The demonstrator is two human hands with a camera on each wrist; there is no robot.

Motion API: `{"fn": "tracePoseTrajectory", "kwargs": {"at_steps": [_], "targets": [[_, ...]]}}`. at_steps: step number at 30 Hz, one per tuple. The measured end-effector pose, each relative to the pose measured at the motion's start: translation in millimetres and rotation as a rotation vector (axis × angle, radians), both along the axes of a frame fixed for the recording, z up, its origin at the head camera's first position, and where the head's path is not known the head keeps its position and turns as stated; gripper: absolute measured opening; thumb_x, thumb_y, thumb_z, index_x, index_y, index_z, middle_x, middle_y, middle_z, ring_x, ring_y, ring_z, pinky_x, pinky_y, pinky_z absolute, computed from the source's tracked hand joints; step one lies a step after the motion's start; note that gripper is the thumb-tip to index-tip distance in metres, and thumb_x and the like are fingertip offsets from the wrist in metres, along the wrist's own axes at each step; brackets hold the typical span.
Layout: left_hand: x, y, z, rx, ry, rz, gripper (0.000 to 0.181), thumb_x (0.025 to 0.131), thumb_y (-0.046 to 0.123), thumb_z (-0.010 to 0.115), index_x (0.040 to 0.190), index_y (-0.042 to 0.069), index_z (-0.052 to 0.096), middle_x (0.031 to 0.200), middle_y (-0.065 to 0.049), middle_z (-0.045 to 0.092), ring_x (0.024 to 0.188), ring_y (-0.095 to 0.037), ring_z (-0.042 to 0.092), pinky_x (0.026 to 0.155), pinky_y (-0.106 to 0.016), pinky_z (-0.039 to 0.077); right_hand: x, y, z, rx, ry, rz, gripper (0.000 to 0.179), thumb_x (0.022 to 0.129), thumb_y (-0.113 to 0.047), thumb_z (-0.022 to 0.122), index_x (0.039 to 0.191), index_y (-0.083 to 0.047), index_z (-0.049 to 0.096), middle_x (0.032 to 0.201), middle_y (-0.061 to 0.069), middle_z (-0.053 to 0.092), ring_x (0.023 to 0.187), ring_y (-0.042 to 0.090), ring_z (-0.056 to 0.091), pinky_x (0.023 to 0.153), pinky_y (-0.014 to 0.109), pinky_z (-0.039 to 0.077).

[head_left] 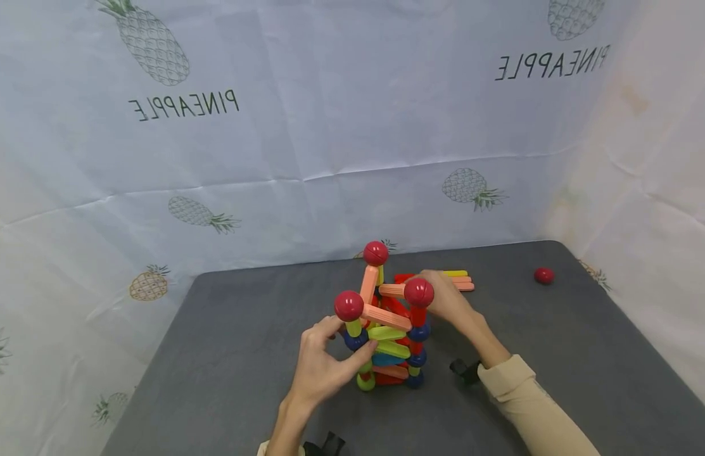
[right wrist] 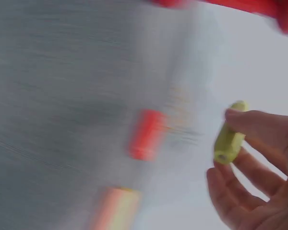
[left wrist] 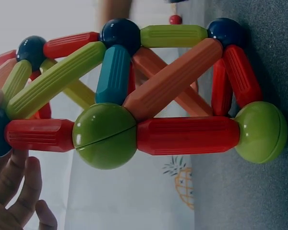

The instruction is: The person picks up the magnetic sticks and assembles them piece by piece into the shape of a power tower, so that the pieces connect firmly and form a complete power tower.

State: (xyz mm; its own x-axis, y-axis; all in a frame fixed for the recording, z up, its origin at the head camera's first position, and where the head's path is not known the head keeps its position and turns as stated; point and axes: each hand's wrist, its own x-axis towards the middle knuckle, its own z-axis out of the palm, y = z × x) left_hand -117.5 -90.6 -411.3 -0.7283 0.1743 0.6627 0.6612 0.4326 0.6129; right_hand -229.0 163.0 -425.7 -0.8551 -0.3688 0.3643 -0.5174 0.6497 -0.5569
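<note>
A tower of magnetic sticks and balls (head_left: 389, 333) stands on the dark table, its top balls red, its lower ones blue and green. My left hand (head_left: 320, 366) grips its near left column, thumb and fingers about a blue ball (head_left: 355, 340) below a red ball (head_left: 349, 306). In the left wrist view, that hand's fingers (left wrist: 26, 187) show beside the tower's upper part. Behind the tower's right side is my right hand (head_left: 443, 303), partly hidden. The right wrist view shows it pinching a short yellow-green magnetic stick (right wrist: 229, 139) between thumb and fingers.
Several loose sticks (head_left: 463, 286), orange, yellow and red, lie on the table behind the tower. A single red ball (head_left: 543, 275) sits near the far right corner. White cloth (head_left: 341, 126) printed with pineapples hangs behind the table (head_left: 244, 354) and at its sides.
</note>
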Motion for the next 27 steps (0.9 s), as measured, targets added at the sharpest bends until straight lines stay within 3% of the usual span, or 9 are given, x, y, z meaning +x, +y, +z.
{"fn": "tracePoseTrajectory", "kwargs": {"at_steps": [4, 8, 11, 15, 18, 22, 27], "targets": [[-0.1, -1.1, -0.5, 0.001, -0.007, 0.001, 0.036, 0.077, 0.016, 0.088, 0.110, 0.018, 0.074, 0.084, 0.005, 0.071, 0.074, -0.005, 0.057, 0.065, -0.024, 0.047, 20.6, 6, 57.6, -0.124, 0.150, 0.024, 0.033, 0.084, -0.004, 0.082, 0.115, 0.003, 0.075, 0.104, 0.017, 0.076, 0.090, 0.028, 0.072, 0.080, 0.042, 0.062], [0.1, -0.8, -0.6, -0.002, -0.017, 0.005, 0.036, 0.077, 0.016, 0.088, 0.110, 0.018, 0.074, 0.084, 0.005, 0.071, 0.075, -0.005, 0.057, 0.066, -0.024, 0.047, 50.3, 7, 108.4, -0.246, 0.331, 0.037, 0.032, 0.081, 0.001, 0.082, 0.113, -0.003, 0.077, 0.101, 0.009, 0.075, 0.088, 0.016, 0.068, 0.083, 0.021, 0.057], [-0.1, -0.8, -1.4, -0.002, -0.011, 0.005, 0.036, 0.077, 0.016, 0.088, 0.110, 0.018, 0.074, 0.083, 0.005, 0.070, 0.074, -0.005, 0.057, 0.066, -0.023, 0.047, 70.3, 1, 131.3, -0.333, 0.430, 0.125, 0.036, 0.076, 0.006, 0.082, 0.110, -0.004, 0.078, 0.097, 0.005, 0.074, 0.085, 0.008, 0.064, 0.080, 0.012, 0.051], [-0.8, -1.9, -1.8, 0.006, 0.013, -0.003, 0.037, 0.077, 0.014, 0.088, 0.111, 0.017, 0.073, 0.080, 0.005, 0.069, 0.073, -0.005, 0.057, 0.064, -0.023, 0.047, 90.1, -14, 143.2, -0.365, 0.445, 0.324, 0.038, 0.073, 0.009, 0.082, 0.109, -0.005, 0.079, 0.095, 0.003, 0.073, 0.076, 0.005, 0.061, 0.067, 0.014, 0.048], [-1.0, -2.5, -1.7, 0.006, 0.009, -0.013, 0.036, 0.078, 0.013, 0.087, 0.111, 0.018, 0.073, 0.078, 0.005, 0.067, 0.072, -0.004, 0.057, 0.064, -0.023, 0.046, 98.4, -24, 142.8, -0.326, 0.429, 0.422, 0.036, 0.075, 0.007, 0.082, 0.110, -0.005, 0.078, 0.096, 0.003, 0.072, 0.071, 0.005, 0.058, 0.059, 0.014, 0.045], [-1.0, -2.6, -1.6, 0.001, -0.001, -0.019, 0.036, 0.079, 0.014, 0.087, 0.111, 0.019, 0.073, 0.078, 0.006, 0.066, 0.072, -0.004, 0.057, 0.065, -0.022, 0.046, 102.6, -27, 140.0, -0.249, 0.416, 0.448, 0.034, 0.077, 0.004, 0.081, 0.109, -0.006, 0.079, 0.096, 0.002, 0.071, 0.066, 0.003, 0.053, 0.057, 0.011, 0.042], [-2.1, -1.5, -2.5, 0.007, 0.010, -0.029, 0.037, 0.078, 0.013, 0.087, 0.112, 0.018, 0.072, 0.080, 0.005, 0.068, 0.072, -0.004, 0.057, 0.064, -0.023, 0.046, 104.4, -27, 140.0, -0.170, 0.366, 0.413, 0.030, 0.081, -0.001, 0.080, 0.108, -0.014, 0.079, 0.095, -0.005, 0.068, 0.063, -0.001, 0.046, 0.055, 0.013, 0.040]]}}
